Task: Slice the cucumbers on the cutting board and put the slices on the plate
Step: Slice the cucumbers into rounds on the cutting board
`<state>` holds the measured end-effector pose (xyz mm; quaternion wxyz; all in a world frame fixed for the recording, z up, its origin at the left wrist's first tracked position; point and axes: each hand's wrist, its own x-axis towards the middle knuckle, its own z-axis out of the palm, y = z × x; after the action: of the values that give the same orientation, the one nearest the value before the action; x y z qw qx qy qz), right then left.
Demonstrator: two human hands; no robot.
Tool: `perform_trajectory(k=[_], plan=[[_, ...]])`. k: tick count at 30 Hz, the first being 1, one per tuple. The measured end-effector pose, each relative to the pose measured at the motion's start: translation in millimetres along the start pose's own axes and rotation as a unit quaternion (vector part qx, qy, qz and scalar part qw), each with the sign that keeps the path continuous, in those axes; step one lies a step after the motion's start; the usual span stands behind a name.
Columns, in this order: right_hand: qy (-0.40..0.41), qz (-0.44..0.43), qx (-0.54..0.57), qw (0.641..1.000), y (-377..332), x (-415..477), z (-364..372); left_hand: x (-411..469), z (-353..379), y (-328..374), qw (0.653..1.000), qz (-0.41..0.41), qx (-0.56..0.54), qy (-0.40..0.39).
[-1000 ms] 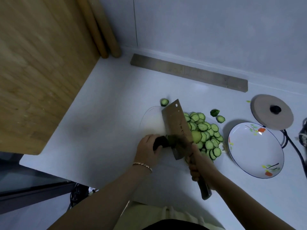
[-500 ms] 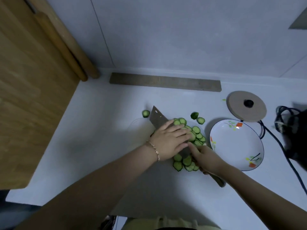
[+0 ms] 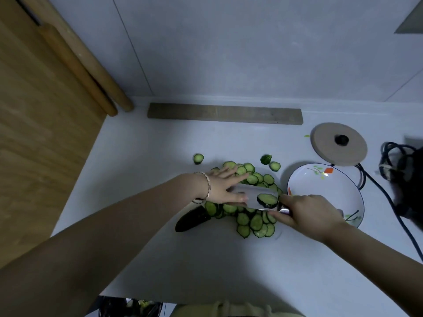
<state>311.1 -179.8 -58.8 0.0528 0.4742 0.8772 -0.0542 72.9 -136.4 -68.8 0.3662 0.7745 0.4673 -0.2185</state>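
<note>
The counter (image 3: 160,259) carries all items. The plate (image 3: 320,191) stands at the right, holding no slices, just beside the pile. The slices (image 3: 251,221) lie heaped at centre; whether a board lies beneath cannot be told. The cleaver (image 3: 247,193) lies flat across the pile, one slice on its blade. Right hand (image 3: 306,212): fingers curled tight round the handle, which is mostly hidden. Left hand (image 3: 222,188): fingers (image 3: 231,173) straight and slightly apart, resting on the far slices; the thumb lies against the blade. An uncut cucumber end (image 3: 191,219) lies at the pile's left edge. Stray pieces (image 3: 198,158) lie beyond the pile.
</note>
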Motion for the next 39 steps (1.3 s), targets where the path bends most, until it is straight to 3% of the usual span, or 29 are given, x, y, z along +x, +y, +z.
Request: perform_trajectory(k=[3,5,8,11,14,23,25,28,30,32,34,35,36,37,39], plan=[[0.122,-0.070,-0.014,0.990,8,-1,14,17,10,-1,1.000,-0.005,-0.010,0.011],[0.155,-0.103,-0.020,0.982,7,-3,18,25,13,0,1.000,-0.008,0.001,0.028],[0.161,-0.125,-0.012,0.979,2,-4,21,30,12,7,0.996,-0.012,-0.028,0.088],[0.151,-0.109,0.005,0.982,5,-4,25,25,9,28,0.983,0.060,-0.121,0.128],[0.124,-0.105,0.003,0.987,6,1,22,22,16,40,0.989,0.105,-0.029,0.102],[0.125,-0.145,-0.017,0.981,-1,-2,15,47,14,14,0.994,-0.041,0.014,0.096],[0.115,-0.119,-0.019,0.986,5,-8,12,47,9,11,0.991,-0.053,-0.016,0.119],[0.060,-0.050,-0.023,0.997,7,-19,4,28,-1,11,0.968,-0.050,-0.157,0.187],[-0.039,0.060,0.054,0.996,2,-28,7,7,-4,5,0.935,-0.045,-0.249,0.249],[-0.082,0.162,0.205,0.962,-6,-31,14,-14,-2,-5,0.876,-0.071,-0.299,0.372],[-0.074,0.215,0.325,0.918,-17,-29,16,-33,9,-14,0.787,-0.140,-0.302,0.519],[-0.079,0.236,0.373,0.894,-22,-26,18,-41,20,-19,0.750,-0.178,-0.291,0.566],[-0.086,0.252,0.410,0.872,-28,-23,20,-44,33,-24,0.737,-0.206,-0.284,0.578],[-0.090,0.261,0.434,0.857,-33,-20,23,-45,50,-27,0.749,-0.220,-0.287,0.555],[-0.098,0.272,0.463,0.838,-48,-13,26,-44,84,-29,0.819,-0.217,-0.281,0.451]])
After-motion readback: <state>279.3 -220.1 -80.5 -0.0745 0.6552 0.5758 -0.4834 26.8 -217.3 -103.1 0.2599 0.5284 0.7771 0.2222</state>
